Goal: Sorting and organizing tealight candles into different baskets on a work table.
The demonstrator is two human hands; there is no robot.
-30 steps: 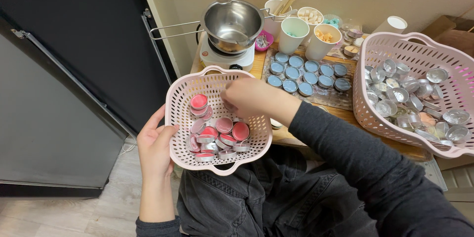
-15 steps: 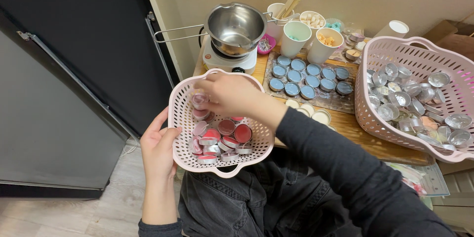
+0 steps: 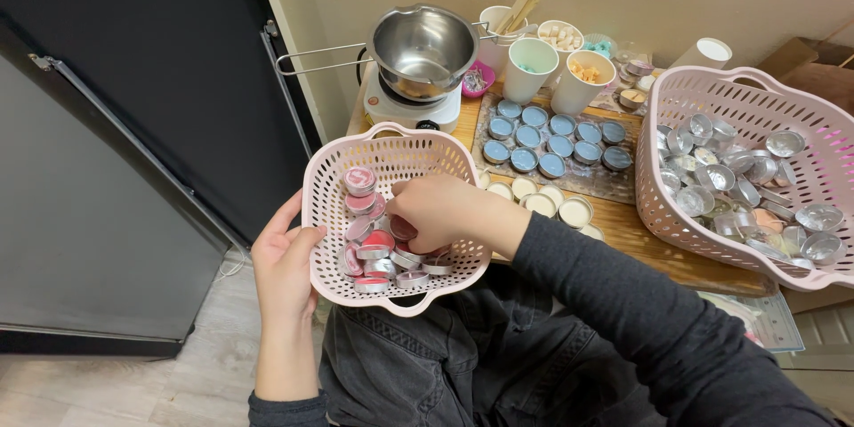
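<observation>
My left hand [image 3: 286, 262] grips the left rim of a small pink perforated basket [image 3: 418, 153] resting over my lap. Several pink and red tealight candles in metal cups [image 3: 366, 236] lie inside it. My right hand [image 3: 442, 212] reaches down into the basket, fingers curled on the candles at its middle; I cannot see whether one is pinched between them.
A wooden table holds blue tealight candles on a tray [image 3: 551, 140], cream candles [image 3: 547, 202], a steel melting pot [image 3: 424, 49] on a small hot plate, paper cups [image 3: 529, 68], and a large pink basket [image 3: 663, 180] of empty metal cups. A dark door [image 3: 133, 124] stands left.
My right hand has moved from the basket's upper left rim down to its middle, onto the pile of candles. The left hand keeps its hold on the rim.
</observation>
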